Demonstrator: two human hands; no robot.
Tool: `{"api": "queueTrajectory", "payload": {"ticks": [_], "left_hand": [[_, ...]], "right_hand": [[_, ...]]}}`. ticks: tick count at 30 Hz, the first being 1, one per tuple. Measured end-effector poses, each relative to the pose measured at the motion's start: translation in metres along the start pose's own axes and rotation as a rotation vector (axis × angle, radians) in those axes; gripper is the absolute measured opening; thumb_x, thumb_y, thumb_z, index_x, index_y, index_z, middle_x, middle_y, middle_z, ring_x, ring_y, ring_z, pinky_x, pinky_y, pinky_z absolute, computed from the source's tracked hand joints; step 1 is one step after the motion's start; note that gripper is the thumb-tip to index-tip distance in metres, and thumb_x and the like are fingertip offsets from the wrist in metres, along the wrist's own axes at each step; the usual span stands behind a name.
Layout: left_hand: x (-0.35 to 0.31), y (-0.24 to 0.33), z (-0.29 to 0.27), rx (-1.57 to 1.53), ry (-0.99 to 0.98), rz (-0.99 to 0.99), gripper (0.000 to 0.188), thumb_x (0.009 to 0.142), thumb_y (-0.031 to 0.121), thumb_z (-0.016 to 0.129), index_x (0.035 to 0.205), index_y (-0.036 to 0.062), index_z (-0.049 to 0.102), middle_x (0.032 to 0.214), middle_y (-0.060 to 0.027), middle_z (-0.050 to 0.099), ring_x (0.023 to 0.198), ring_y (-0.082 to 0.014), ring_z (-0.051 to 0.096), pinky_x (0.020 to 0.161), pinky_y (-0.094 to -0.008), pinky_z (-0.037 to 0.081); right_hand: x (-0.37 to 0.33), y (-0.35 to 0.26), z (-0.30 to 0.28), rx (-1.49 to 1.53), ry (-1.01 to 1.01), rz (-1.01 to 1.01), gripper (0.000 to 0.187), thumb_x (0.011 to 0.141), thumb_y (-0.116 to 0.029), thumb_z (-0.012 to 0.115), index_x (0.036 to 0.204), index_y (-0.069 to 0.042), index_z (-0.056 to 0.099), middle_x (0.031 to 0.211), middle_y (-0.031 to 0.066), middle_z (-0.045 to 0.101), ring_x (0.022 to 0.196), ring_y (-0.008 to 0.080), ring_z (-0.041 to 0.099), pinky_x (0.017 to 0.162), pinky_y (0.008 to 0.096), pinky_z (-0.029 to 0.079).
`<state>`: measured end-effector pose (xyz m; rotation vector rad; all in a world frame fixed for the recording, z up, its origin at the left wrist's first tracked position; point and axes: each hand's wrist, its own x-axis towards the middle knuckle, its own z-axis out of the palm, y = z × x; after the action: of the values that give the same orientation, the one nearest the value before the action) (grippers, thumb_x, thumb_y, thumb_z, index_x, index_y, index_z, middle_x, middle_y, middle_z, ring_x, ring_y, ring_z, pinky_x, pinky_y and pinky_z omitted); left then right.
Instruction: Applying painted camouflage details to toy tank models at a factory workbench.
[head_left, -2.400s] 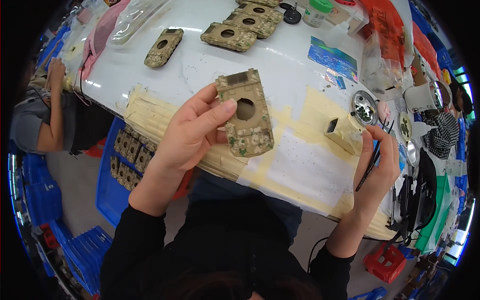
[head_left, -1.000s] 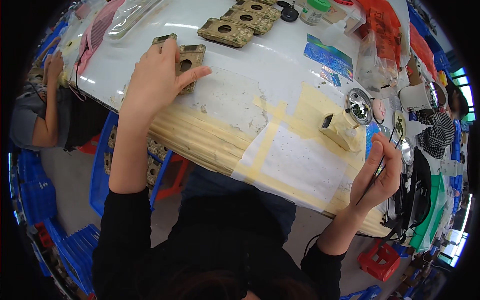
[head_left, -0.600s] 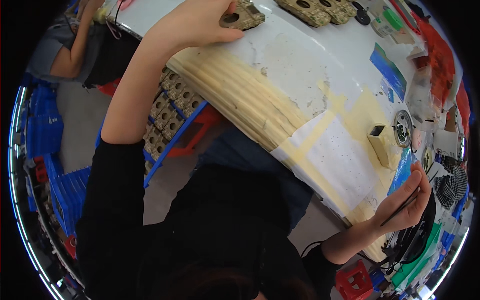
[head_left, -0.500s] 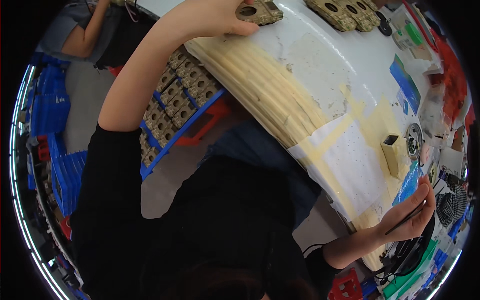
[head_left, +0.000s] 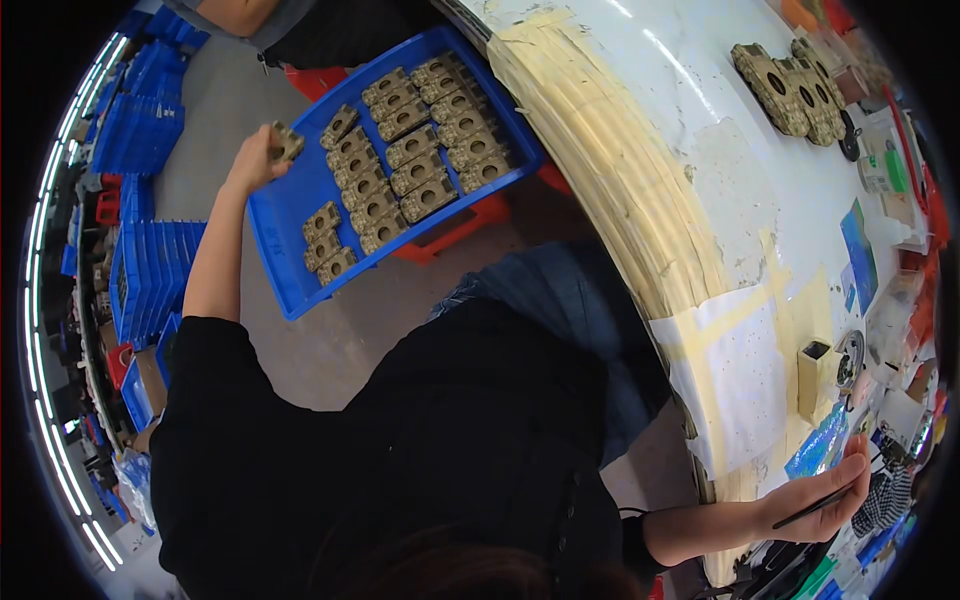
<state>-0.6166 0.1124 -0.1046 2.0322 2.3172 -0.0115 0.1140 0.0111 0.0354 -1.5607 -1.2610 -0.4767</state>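
My left hand [head_left: 255, 163] is closed on a camouflage toy tank hull [head_left: 288, 141] with a round hole, held at the left rim of a blue tray [head_left: 283, 205]. Inside the tray lie several rows of matching hulls [head_left: 372, 212], with a smaller group [head_left: 328, 243] near its lower corner. Away at the right, over the table edge, my right hand [head_left: 822, 498] grips a thin dark stick-shaped tool [head_left: 800, 514]; its tip is hard to make out. A few more camouflage hulls [head_left: 790, 95] rest together on the far part of the table.
Pale tape strips [head_left: 610, 150] cover the curved edge of the white table [head_left: 715, 160]. A taped paper sheet [head_left: 735, 385], a cream square holder [head_left: 817, 385] and a round dish [head_left: 850, 358] are towards the right. Red stool [head_left: 470, 225] beneath the tray; stacked blue crates [head_left: 150, 270] at left; another person at top.
My left hand has moved from the table leftward to the tray, bringing a hull with it. The view has shifted to show the whole tray. My right hand still grips the dark tool.
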Motion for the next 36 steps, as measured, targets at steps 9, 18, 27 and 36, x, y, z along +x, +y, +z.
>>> {"api": "queueTrajectory", "payload": {"ticks": [9,18,27,36], "left_hand": [[-0.029,-0.046,0.104,0.025,-0.287,-0.167,0.065,0.054,0.018,0.085,0.104,0.0102,0.044,0.104,-0.0101,0.058,0.106,-0.0343,0.052,0.092,-0.0509,0.04],[-0.034,-0.006,0.098,-0.282,-0.273,-0.088,0.037,0.083,0.034,0.066,0.094,0.0021,0.052,0.091,-0.0156,0.061,0.092,-0.0342,0.058,0.081,-0.042,0.045],[0.064,0.153,-0.035,-0.486,0.784,0.121,0.024,0.091,0.02,0.059,0.105,0.001,0.06,0.098,-0.0118,0.065,0.095,-0.0238,0.062,0.084,-0.0331,0.045],[0.09,0.472,-0.143,-0.247,0.699,1.264,0.029,0.078,0.023,0.069,0.104,0.0153,0.058,0.117,-0.0131,0.05,0.126,-0.0329,0.038,0.104,-0.0549,0.028]], "right_hand": [[0.006,-0.016,-0.009,-0.038,-0.005,-0.001,0.025,0.096,-0.013,0.051,0.094,0.009,0.061,0.095,0.0157,0.067,0.086,0.021,0.065,0.081,0.0294,0.054],[0.009,-0.016,-0.013,0.013,-0.032,0.024,0.023,0.097,-0.013,0.048,0.096,0.006,0.06,0.097,0.0158,0.065,0.084,0.0199,0.063,0.08,0.0296,0.052],[0.013,0.01,-0.019,0.025,0.02,-0.062,0.02,0.096,-0.013,0.049,0.095,0.005,0.059,0.095,0.0138,0.065,0.082,0.0172,0.062,0.076,0.0259,0.048],[0.004,0.025,-0.011,0.043,-0.033,-0.077,0.013,0.091,-0.006,0.053,0.088,0.004,0.059,0.083,0.0138,0.061,0.079,0.0219,0.058,0.076,0.0314,0.046]]}}
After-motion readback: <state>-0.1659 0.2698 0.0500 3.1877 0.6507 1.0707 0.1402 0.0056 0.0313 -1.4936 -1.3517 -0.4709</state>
